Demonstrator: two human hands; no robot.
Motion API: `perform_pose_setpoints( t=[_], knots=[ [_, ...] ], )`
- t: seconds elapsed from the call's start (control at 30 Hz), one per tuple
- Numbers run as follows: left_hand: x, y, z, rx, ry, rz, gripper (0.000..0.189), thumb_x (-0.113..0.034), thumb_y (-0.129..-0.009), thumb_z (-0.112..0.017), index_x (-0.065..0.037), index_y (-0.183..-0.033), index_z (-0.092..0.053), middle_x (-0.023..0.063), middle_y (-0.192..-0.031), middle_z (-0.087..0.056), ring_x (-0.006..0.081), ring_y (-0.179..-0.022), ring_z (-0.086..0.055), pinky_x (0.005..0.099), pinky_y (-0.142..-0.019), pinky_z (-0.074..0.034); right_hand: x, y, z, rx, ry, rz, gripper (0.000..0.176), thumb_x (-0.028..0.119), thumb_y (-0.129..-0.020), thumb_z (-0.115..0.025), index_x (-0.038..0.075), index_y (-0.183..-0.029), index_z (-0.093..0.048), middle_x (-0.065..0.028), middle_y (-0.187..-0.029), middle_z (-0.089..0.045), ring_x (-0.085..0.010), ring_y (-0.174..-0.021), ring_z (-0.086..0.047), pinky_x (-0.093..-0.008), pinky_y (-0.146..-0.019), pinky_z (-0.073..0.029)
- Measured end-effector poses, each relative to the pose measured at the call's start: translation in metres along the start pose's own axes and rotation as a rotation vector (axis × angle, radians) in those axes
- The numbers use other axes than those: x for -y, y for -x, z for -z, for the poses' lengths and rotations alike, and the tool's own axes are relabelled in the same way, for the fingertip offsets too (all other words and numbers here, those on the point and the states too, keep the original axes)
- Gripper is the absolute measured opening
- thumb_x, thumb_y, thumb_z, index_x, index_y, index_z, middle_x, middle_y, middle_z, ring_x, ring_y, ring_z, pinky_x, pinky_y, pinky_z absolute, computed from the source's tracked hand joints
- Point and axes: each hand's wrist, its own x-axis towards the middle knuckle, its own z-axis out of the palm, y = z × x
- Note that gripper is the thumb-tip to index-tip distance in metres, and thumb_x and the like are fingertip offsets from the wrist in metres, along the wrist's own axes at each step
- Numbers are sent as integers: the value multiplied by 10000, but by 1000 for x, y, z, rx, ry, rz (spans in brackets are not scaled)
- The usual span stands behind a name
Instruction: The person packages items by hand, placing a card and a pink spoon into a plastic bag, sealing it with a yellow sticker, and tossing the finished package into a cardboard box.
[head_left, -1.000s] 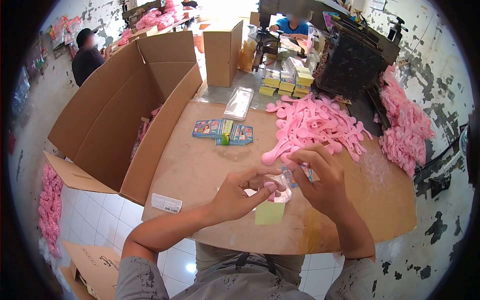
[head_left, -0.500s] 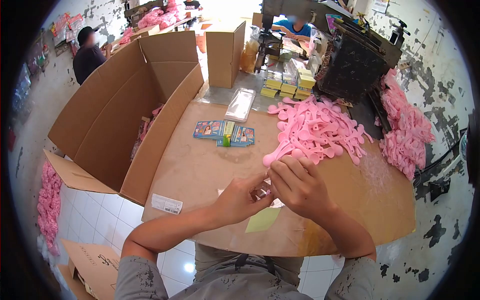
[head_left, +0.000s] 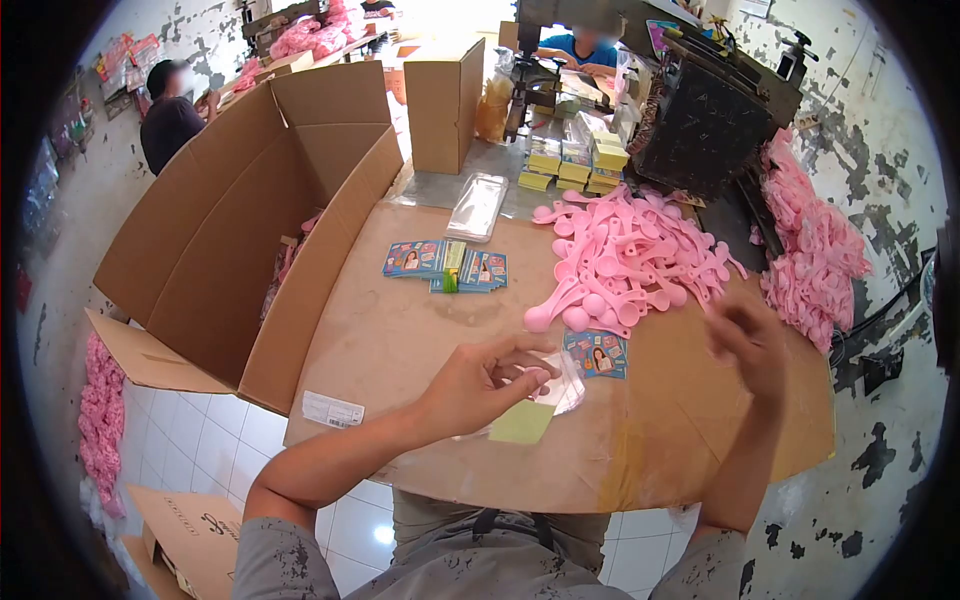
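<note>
My left hand (head_left: 485, 382) is curled over the near part of the table, thumb and fingers closed at a clear plastic bag (head_left: 571, 386). A small pink bit shows by the thumb; its shape is mostly hidden. Under the bag lies a pale green paper (head_left: 522, 423). Just beyond it a blue printed card (head_left: 597, 354) rests flat. My right hand (head_left: 750, 345) is raised at the right, near the pile of pink plastic scoops (head_left: 630, 255); motion smears its fingers. Farther back is a banded stack of blue cards (head_left: 480, 272).
An open cardboard box (head_left: 210, 230) stands at the left. Clear plastic sleeves (head_left: 477, 207) and stacks of yellow-edged cards (head_left: 560, 160) lie at the back, beside a black machine (head_left: 705, 125). Pink bundles (head_left: 815, 250) hang at the right. Two people sit farther off.
My right hand has left my left hand and swung to the right. The blue card and the clear bag are now uncovered. My left hand has barely moved.
</note>
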Motion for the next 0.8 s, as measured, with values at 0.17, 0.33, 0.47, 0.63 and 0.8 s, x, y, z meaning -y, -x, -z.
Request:
perform_pose_setpoints(
  t=[0.17, 0.33, 0.47, 0.63, 0.8],
  knots=[
    [-8, -5, 7, -15, 102, 96, 332, -99, -1075, -598, 29, -1381, -586, 163, -1165, -761, 178, -1088, -734, 290, -891, -604, -103, 45, 140, -96, -251, 198, 242, -19, -943, -613, 27, -1177, -650, -58, -986, -681, -177, -901, -674, -294, -812, -536],
    [0, -7, 7, -23, 139, 63, 370, -89, -1073, -602, 45, -1414, -557, 173, -1193, -753, 179, -1114, -726, 298, -924, -597, -136, 77, 146, -571, 858, 123, 289, 17, -976, -592, 21, -1260, -643, -109, -1154, -693, -264, -1128, -664, -363, -1030, -506],
    [-1, -10, 5, -30, 138, 80, 377, -111, -1083, -590, 46, -1424, -548, 181, -1207, -746, 192, -1119, -727, 317, -940, -598, -158, 92, 203, -515, 670, -28, 216, 100, -1034, -588, 32, -1228, -655, -113, -1181, -702, -273, -1147, -664, -383, -1024, -507],
    [1, -11, 9, -65, 133, 131, 401, -151, -1089, -590, 40, -1439, -543, 165, -1204, -750, 165, -1108, -719, 301, -908, -594, -190, 84, 260, -443, -440, -14, 258, 242, -1071, -601, 40, -1218, -666, -93, -1150, -712, -212, -1052, -677, -362, -910, -539],
    [0, -11, 8, -74, 121, 61, 368, -151, -1079, -608, 54, -1385, -585, 152, -1224, -742, 170, -1123, -717, 286, -934, -582, -145, 68, 217, -516, 291, -77, 335, 260, -1063, -591, 37, -1305, -654, -128, -1288, -680, -271, -1192, -633, -403, -1020, -478]
  ],
)
